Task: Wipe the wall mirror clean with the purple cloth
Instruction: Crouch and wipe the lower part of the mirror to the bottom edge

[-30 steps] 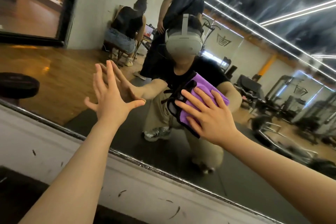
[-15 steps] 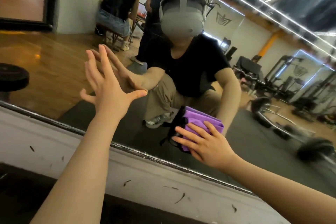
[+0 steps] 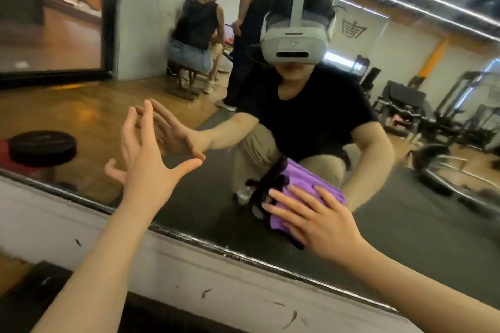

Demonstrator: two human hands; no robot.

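The wall mirror (image 3: 405, 238) fills most of the head view, and its dark lower edge runs diagonally from left to lower right. With straight, spread fingers, my right hand (image 3: 313, 220) presses the purple cloth (image 3: 305, 181) flat against the glass low down, just above that edge. The cloth is bunched, with a dark trim on its left side. My left hand (image 3: 147, 154) is spread open with its fingertips at the glass, left of the cloth and higher. My own crouching reflection fills the middle of the mirror.
Below the mirror runs a scuffed white wall strip (image 3: 189, 273) above a dark floor. Reflected in the glass are a round black weight plate (image 3: 42, 146) on a wooden floor, two other people behind me and gym machines at the right.
My right hand has dragged the purple cloth down the glass from chest height to near the mirror's lower edge. The left hand has stayed spread on the glass.
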